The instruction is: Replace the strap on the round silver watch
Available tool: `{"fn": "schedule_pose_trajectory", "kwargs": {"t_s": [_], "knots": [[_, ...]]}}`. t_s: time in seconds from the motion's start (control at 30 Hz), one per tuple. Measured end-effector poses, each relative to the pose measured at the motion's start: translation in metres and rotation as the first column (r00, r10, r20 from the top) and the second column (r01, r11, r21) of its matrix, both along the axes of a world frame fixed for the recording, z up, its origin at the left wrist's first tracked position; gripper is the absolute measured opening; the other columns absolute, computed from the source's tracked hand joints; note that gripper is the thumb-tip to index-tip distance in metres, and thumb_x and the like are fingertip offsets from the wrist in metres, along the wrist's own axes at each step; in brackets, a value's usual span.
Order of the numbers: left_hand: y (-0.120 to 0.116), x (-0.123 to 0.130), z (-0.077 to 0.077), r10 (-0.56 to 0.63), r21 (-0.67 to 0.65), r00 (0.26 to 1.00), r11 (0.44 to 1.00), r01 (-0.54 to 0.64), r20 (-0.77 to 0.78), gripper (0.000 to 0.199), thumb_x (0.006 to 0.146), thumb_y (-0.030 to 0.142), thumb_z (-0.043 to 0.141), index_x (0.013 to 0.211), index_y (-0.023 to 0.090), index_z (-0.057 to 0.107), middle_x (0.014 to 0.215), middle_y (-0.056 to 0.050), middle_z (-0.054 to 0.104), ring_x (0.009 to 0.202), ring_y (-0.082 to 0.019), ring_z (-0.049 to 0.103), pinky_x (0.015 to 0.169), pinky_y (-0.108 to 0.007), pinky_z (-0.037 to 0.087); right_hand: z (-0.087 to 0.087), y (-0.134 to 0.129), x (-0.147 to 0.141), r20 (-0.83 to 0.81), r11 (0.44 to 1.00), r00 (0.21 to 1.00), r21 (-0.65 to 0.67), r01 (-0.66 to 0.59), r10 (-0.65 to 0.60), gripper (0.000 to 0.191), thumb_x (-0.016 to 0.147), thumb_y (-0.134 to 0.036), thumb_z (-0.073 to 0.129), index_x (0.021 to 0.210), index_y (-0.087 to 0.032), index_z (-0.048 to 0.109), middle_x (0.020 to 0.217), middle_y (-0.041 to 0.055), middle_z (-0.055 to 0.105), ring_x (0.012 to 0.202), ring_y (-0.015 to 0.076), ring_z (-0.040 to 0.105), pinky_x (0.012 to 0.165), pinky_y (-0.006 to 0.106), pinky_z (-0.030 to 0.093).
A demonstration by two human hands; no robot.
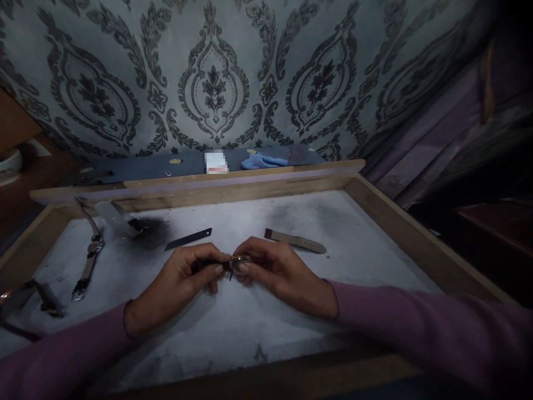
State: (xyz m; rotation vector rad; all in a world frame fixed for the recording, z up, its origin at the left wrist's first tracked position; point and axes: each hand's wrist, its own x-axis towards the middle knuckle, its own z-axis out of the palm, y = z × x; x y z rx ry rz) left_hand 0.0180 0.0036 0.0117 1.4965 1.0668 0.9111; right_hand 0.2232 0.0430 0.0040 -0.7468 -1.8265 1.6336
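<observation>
- Left hand (177, 280) pinches a dark strap piece (227, 266), fingertips closed.
- Right hand (287, 275) grips the watch case (240, 265), over mid-tray (250, 191).
- Loose strap (296, 241) lies beyond the right hand; dark blade (189, 239) sits toward the far edge, left of centre.
- We'd brace the case, keep thumbs near the joint, strap square; blurry there, possibly a pin.

We hold a watch (241, 265) over the tray (233, 344), before a blade (188, 239) on the left and a strap (297, 241) on the right, a cloth (263, 161) behind the tray
</observation>
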Motion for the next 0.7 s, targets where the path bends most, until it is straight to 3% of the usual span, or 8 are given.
{"fn": "schedule_pose_trajectory", "kwargs": {"t_s": [0.23,0.5,0.7], "knots": [[0.0002,0.0001,0.0008,-0.005,0.012,1.000,1.000,0.005,-0.010,0.015,0.086,0.017,0.059,0.094,0.016,0.072,0.073,0.001,0.062,0.056,-0.008,0.057,0.055,-0.020,0.048,-0.0007,0.0002,-0.0010,0.012,1.000,1.000,0.008,0.019,-0.020,0.015,0.090,-0.028,0.058,0.093,-0.013,0.060,0.073,0.0035,0.065,0.068,0.0137,0.061,0.062,0.027,0.050],[0.0003,-0.0027,-0.0016,-0.032,0.034,0.996,0.999,0.035,-0.080,0.016,0.089,0.019,0.056,0.097,0.016,0.070,0.076,0.001,0.060,0.059,-0.009,0.056,0.058,-0.021,0.046,0.0025,0.0032,0.0010,0.153,0.967,0.986,0.253,0.033,-0.073,0.013,0.090,-0.028,0.057,0.091,-0.017,0.063,0.080,0.0025,0.063,0.075,0.0157,0.057,0.066,0.028,0.044],[-0.0004,-0.0005,0.0026,-0.055,-0.002,0.994,0.998,0.055,-0.089,0.017,0.091,0.022,0.054,0.099,0.016,0.068,0.079,0.000,0.060,0.058,-0.008,0.055,0.057,-0.021,0.044,0.0013,0.0033,0.0007,0.121,0.977,0.992,0.214,0.008,-0.035,0.011,0.091,-0.026,0.057,0.093,-0.017,0.063,0.080,0.0024,0.064,0.073,0.0148,0.056,0.064,0.027,0.044]]}}
